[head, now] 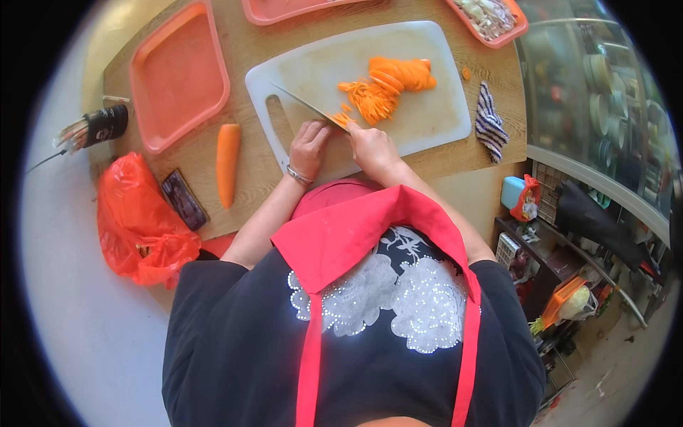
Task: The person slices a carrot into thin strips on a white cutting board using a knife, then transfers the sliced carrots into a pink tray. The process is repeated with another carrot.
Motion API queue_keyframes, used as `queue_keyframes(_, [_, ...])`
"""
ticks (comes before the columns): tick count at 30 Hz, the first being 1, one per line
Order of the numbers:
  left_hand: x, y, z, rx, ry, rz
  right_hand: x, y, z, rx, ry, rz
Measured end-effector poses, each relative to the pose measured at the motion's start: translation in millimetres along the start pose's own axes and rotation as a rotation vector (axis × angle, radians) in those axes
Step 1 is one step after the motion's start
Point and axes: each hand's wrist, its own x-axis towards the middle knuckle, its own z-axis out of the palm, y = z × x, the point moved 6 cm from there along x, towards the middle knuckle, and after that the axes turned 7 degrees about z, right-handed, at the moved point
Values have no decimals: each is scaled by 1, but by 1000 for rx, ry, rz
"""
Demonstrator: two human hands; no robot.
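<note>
My right hand (373, 149) is closed on the handle of a kitchen knife (304, 102), whose blade points to the upper left over a white plastic cutting board (315, 64). At the blade's near side is my left hand (311, 147), fingers bent; whether it holds anything under them is hidden. A few carrot shreds (341, 118) lie by the blade near the knife hand. Beyond them on the board are a pile of shredded carrot (372, 104) and a row of overlapping carrot slices (405, 73). A whole peeled carrot (228, 165) lies on the wooden table, left of the board.
An orange-pink plastic tray (179, 74), a red plastic bag (139, 224), a phone (185, 199) and a holder with sticks (106, 125) are at left. Another tray (261, 13) is at the top. Right are a striped cloth (490, 125) and a tray of chopped food (499, 41).
</note>
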Motion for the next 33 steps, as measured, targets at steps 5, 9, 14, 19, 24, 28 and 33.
queue_keyframes(5, [-3,0,-1,1,-39,-46,-14,4,7,20,-21,28])
queue_keyframes(9, [-3,-1,1,-19,-3,-30,2,6,4,49,2,23])
queue_keyframes(14, [-7,3,-5,-8,-5,-62,-8,8,14,23,37,5])
queue_keyframes(19, [-3,0,-4,20,11,-11,-7,-2,-1,15,0,-7])
queue_keyframes(24, [-25,-17,3,-74,18,-72,1,-8,13,-6,-60,6])
queue_keyframes(28, [-35,-24,19,-55,-9,-61,-9,-3,0,-5,-85,-35])
queue_keyframes(33, [-6,8,-4,-107,-28,33,-3,-6,10,63,-19,4])
